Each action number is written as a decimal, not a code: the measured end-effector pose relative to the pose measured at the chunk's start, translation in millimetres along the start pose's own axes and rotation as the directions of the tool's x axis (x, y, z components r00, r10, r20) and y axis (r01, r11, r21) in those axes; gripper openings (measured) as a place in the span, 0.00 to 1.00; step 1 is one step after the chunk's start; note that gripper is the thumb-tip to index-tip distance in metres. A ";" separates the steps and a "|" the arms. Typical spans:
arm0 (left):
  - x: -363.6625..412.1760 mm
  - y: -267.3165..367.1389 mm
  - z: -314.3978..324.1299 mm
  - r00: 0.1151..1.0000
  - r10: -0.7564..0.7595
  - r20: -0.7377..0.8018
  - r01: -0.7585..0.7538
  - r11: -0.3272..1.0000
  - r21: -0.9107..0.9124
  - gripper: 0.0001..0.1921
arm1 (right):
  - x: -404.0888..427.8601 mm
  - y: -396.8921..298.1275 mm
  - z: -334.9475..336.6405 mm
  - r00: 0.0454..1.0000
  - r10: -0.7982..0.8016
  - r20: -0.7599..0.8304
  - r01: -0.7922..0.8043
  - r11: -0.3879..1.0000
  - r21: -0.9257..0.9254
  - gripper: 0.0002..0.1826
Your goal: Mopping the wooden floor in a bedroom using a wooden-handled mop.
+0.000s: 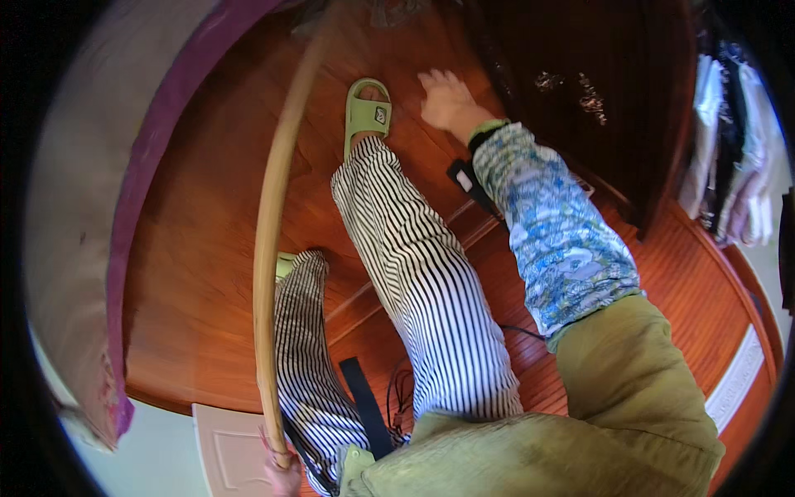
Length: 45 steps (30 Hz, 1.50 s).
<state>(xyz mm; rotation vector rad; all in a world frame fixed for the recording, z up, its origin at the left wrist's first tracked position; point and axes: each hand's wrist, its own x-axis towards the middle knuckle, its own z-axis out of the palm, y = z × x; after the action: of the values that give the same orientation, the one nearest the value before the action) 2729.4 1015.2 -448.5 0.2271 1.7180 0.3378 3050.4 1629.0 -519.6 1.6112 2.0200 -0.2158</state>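
Note:
A long wooden pole [270, 248] runs from the bottom left up to the top of the view. My left hand [284, 475], mostly cut off at the lower edge, is closed around its near end. The pole's far end is blurred close to some clear plastic [397, 11]. My right hand [448, 102] reaches forward over the reddish-brown wood floor [205, 261], blurred, with fingers spread and nothing visible in it. It is nearest to a green slide sandal [369, 115] on my foot and a dark piece of furniture. A patterned blue sleeve cover [559, 230] covers my right forearm.
A pale bed-like surface with a purple border [140, 186] curves along the left. Dark furniture with shiny floral decoration [591, 99] stands at upper right. Clothes [736, 149] hang beyond it. A black object [467, 179] and a thin cable [522, 331] lie near my leg.

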 end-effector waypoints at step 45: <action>-116.9 -76.6 -29.1 0.980 -0.196 0.047 0.158 0.891 0.425 0.13 | -237.9 -174.8 -37.4 0.597 -0.601 -0.532 0.757 0.642 0.124 0.26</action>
<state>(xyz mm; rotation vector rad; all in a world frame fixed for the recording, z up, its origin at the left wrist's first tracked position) 2724.1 901.3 -362.6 0.3893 1.6932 -0.1822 2907.1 1395.0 -404.3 0.9812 3.0762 -0.5497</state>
